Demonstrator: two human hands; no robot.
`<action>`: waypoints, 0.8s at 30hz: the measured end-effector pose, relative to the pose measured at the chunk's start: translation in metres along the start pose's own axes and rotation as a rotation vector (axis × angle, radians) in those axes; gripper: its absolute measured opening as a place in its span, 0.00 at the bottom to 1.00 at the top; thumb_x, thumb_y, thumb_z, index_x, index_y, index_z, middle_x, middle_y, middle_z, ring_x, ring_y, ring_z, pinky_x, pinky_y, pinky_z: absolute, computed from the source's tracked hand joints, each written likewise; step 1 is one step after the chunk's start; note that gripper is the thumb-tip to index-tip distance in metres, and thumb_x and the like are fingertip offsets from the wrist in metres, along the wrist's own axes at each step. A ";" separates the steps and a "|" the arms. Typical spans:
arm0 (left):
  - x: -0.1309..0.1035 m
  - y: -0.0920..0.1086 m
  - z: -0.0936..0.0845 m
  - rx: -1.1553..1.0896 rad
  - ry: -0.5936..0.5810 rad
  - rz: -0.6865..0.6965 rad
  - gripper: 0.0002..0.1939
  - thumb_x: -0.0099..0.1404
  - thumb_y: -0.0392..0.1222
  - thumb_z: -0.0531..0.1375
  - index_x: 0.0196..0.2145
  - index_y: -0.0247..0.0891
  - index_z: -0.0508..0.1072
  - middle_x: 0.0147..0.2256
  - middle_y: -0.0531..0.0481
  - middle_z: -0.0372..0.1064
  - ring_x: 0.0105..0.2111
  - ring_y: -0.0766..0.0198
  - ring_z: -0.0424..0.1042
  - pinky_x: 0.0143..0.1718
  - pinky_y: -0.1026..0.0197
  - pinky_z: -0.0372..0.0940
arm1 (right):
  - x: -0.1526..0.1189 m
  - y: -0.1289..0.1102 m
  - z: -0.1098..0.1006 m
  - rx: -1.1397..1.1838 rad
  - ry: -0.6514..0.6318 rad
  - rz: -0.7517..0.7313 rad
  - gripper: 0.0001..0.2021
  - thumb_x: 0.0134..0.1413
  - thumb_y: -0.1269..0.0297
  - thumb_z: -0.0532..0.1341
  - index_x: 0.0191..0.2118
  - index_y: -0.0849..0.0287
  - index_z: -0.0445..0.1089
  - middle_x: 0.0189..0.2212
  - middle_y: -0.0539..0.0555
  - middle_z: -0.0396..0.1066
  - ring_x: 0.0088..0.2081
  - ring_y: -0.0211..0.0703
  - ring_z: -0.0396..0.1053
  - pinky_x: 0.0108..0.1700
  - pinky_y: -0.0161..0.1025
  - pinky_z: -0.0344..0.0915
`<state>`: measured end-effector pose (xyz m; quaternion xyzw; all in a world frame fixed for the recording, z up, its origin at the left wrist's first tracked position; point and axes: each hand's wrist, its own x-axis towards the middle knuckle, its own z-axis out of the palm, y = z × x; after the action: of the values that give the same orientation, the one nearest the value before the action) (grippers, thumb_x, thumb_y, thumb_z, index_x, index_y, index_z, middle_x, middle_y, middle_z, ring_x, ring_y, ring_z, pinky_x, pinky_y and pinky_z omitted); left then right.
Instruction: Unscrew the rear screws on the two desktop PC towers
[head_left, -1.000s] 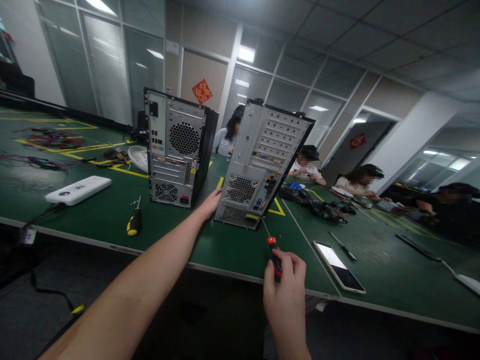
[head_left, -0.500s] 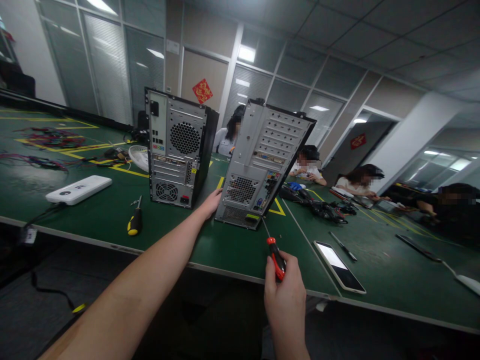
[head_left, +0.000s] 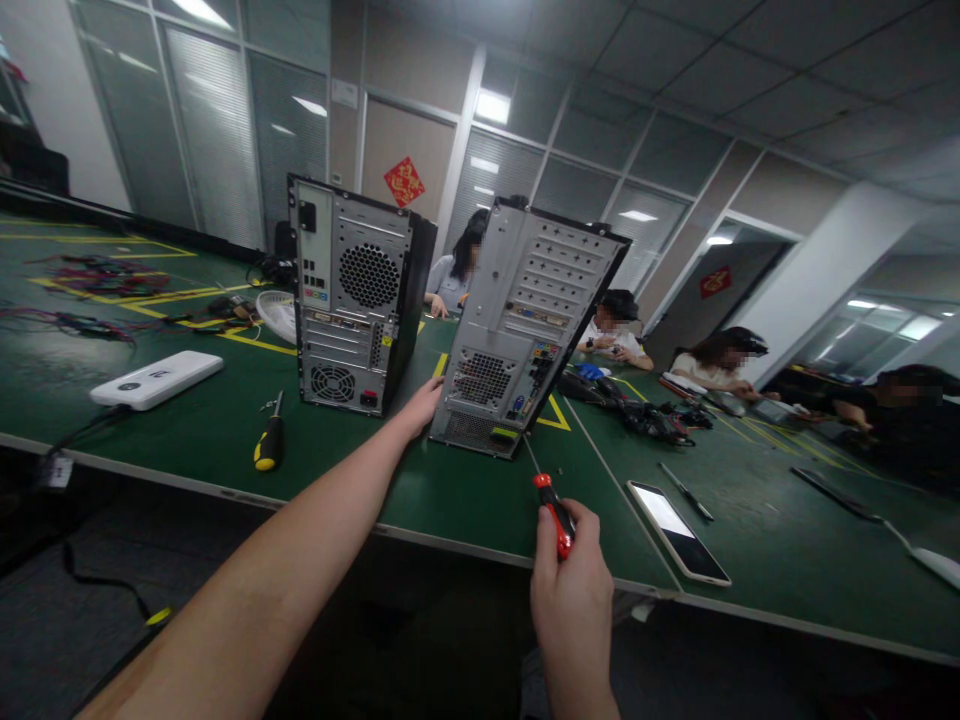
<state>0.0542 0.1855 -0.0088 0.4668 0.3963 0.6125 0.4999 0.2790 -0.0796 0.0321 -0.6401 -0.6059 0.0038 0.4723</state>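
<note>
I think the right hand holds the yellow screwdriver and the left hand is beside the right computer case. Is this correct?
Not the yellow screwdriver, which lies on the table: the head view shows the right hand holding the red screwdriver. The left hand is beside the right computer case.

Bare hands (head_left: 576, 590), bare left forearm (head_left: 300, 560) widening from a slim wrist (head_left: 399, 432), bare right wrist (head_left: 583, 690)
</note>
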 end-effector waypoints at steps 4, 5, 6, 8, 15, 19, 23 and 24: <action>-0.001 0.002 0.001 -0.010 0.005 -0.005 0.29 0.59 0.57 0.67 0.55 0.42 0.77 0.52 0.43 0.78 0.56 0.47 0.74 0.58 0.49 0.66 | 0.000 0.000 0.001 0.007 -0.012 0.011 0.20 0.68 0.47 0.53 0.51 0.58 0.68 0.42 0.61 0.72 0.42 0.55 0.74 0.43 0.49 0.70; -0.002 0.002 0.001 -0.012 0.006 -0.005 0.29 0.59 0.57 0.68 0.55 0.41 0.77 0.52 0.43 0.78 0.56 0.47 0.74 0.58 0.49 0.66 | 0.000 0.000 0.002 0.004 -0.007 -0.016 0.19 0.68 0.49 0.53 0.51 0.58 0.69 0.44 0.62 0.70 0.44 0.56 0.73 0.45 0.50 0.70; -0.002 0.002 0.001 -0.014 0.006 -0.005 0.29 0.59 0.57 0.68 0.55 0.41 0.77 0.52 0.42 0.78 0.56 0.47 0.73 0.58 0.49 0.66 | 0.000 0.000 0.003 -0.001 0.000 -0.043 0.17 0.67 0.52 0.54 0.51 0.59 0.69 0.46 0.62 0.67 0.46 0.56 0.72 0.47 0.51 0.69; -0.002 0.003 0.001 -0.021 0.006 -0.006 0.29 0.58 0.57 0.68 0.54 0.41 0.78 0.52 0.42 0.78 0.57 0.47 0.73 0.58 0.49 0.66 | -0.001 0.001 0.005 -0.016 0.013 -0.081 0.15 0.64 0.58 0.56 0.51 0.60 0.68 0.49 0.63 0.62 0.47 0.56 0.70 0.49 0.53 0.69; -0.002 0.003 0.000 0.001 0.006 -0.024 0.30 0.60 0.57 0.67 0.57 0.42 0.76 0.55 0.42 0.76 0.58 0.46 0.72 0.58 0.48 0.65 | -0.001 0.000 0.003 -0.044 -0.005 -0.140 0.14 0.66 0.62 0.53 0.52 0.60 0.67 0.48 0.62 0.64 0.49 0.55 0.69 0.50 0.52 0.67; -0.003 0.005 0.000 0.003 0.010 -0.029 0.30 0.60 0.57 0.67 0.56 0.41 0.76 0.55 0.42 0.76 0.58 0.46 0.72 0.58 0.49 0.65 | -0.001 -0.001 0.002 -0.020 -0.012 -0.119 0.15 0.68 0.57 0.53 0.53 0.59 0.67 0.46 0.61 0.67 0.47 0.54 0.70 0.48 0.50 0.68; -0.004 0.005 0.002 -0.003 -0.009 -0.005 0.29 0.59 0.57 0.68 0.54 0.40 0.77 0.52 0.42 0.78 0.56 0.47 0.73 0.58 0.49 0.65 | -0.001 0.000 0.003 0.021 -0.029 -0.023 0.19 0.68 0.51 0.54 0.53 0.60 0.67 0.44 0.62 0.71 0.45 0.55 0.72 0.47 0.49 0.68; -0.003 0.005 0.002 -0.009 -0.014 -0.003 0.29 0.59 0.57 0.68 0.54 0.40 0.77 0.51 0.42 0.78 0.56 0.46 0.74 0.58 0.49 0.65 | -0.001 0.000 0.003 0.024 -0.031 0.005 0.20 0.68 0.50 0.54 0.53 0.60 0.67 0.43 0.61 0.71 0.45 0.55 0.72 0.46 0.49 0.69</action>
<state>0.0548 0.1815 -0.0042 0.4681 0.3908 0.6103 0.5057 0.2776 -0.0786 0.0299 -0.6360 -0.6113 0.0222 0.4704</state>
